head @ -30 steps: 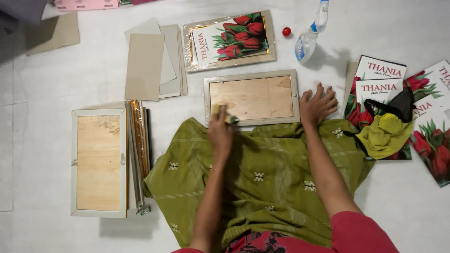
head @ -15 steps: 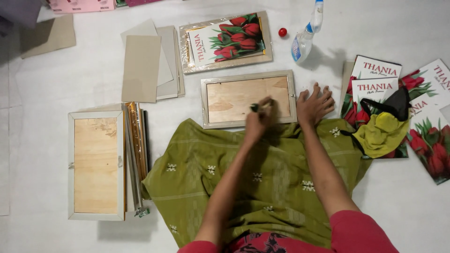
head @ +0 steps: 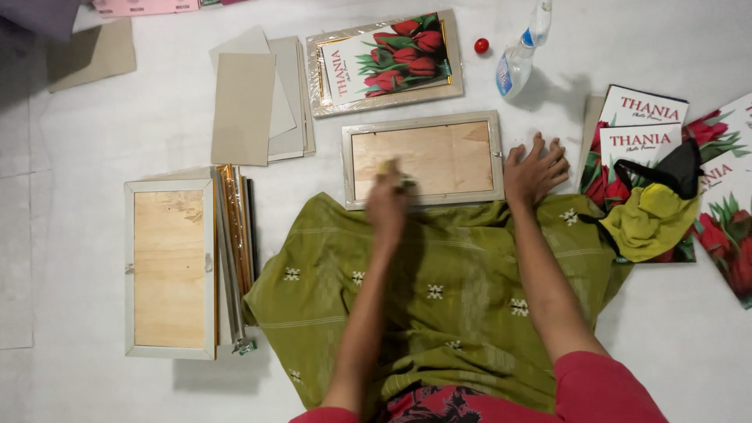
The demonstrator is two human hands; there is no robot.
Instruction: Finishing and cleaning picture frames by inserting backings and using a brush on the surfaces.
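Pressing the frame [head: 423, 159], both hands [head: 536, 168] rest on its edges.

Pale picture frame [head: 423, 159] — face-down, plywood back up.

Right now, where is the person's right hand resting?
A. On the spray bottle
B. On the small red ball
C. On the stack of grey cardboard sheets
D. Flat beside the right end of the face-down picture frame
D: the right hand lies with fingers spread on the floor just off the right end of the face-down picture frame, well below the spray bottle and the small red ball.
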